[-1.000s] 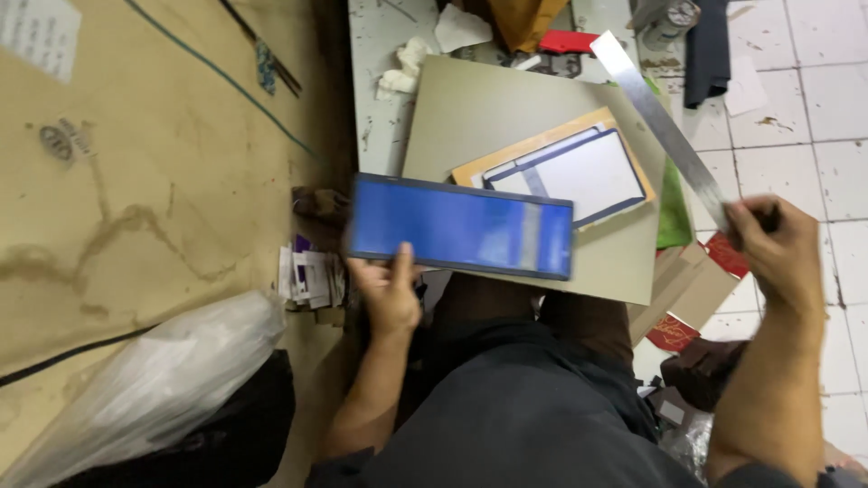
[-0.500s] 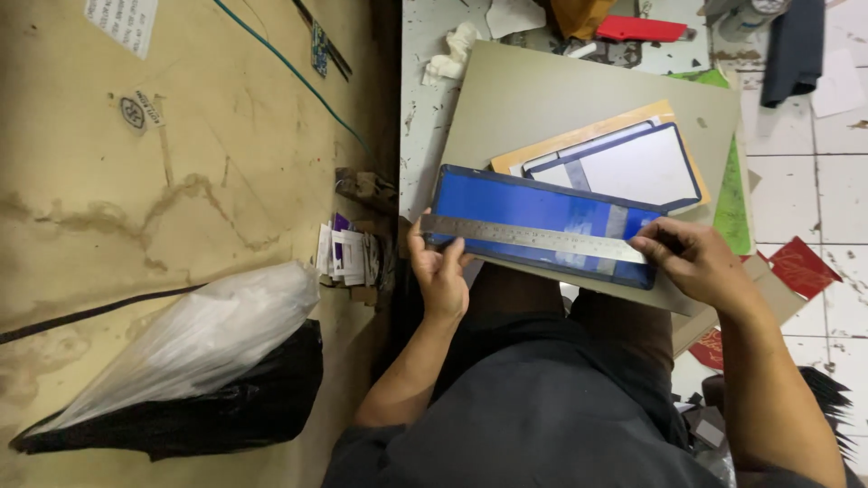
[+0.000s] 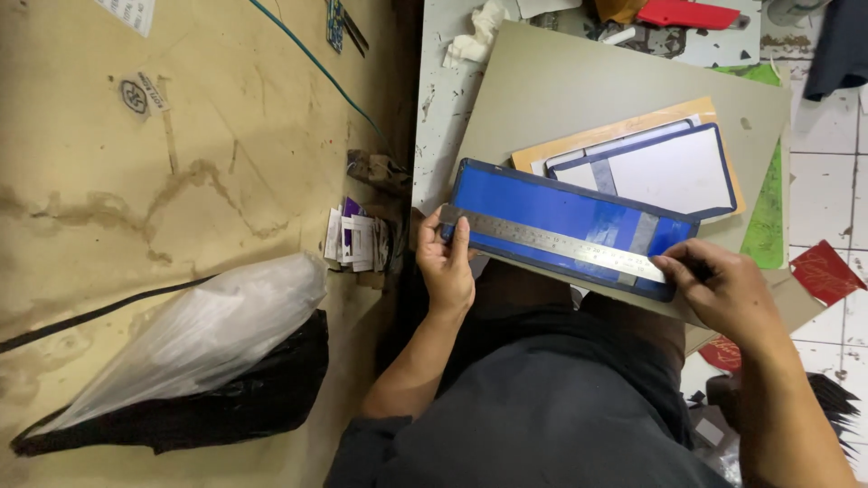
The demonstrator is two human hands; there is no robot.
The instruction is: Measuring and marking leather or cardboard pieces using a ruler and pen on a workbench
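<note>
Pinning a steel ruler (image 3: 553, 242) along a blue panel (image 3: 570, 221) at the grey board's (image 3: 542, 90) near edge: left hand (image 3: 448, 267), right hand (image 3: 728, 294) pressing its ends; white-faced panel (image 3: 665, 172) behind, right fingertips hidden.

Stained brown board surface (image 3: 136, 208) at left, white tiled floor (image 3: 827, 199) at right, paint-flecked white tabletop (image 3: 443, 99)

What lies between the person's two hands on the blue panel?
In the head view, the metal ruler spans the blue panel from the left hand to the right hand; nothing else lies between.
</note>
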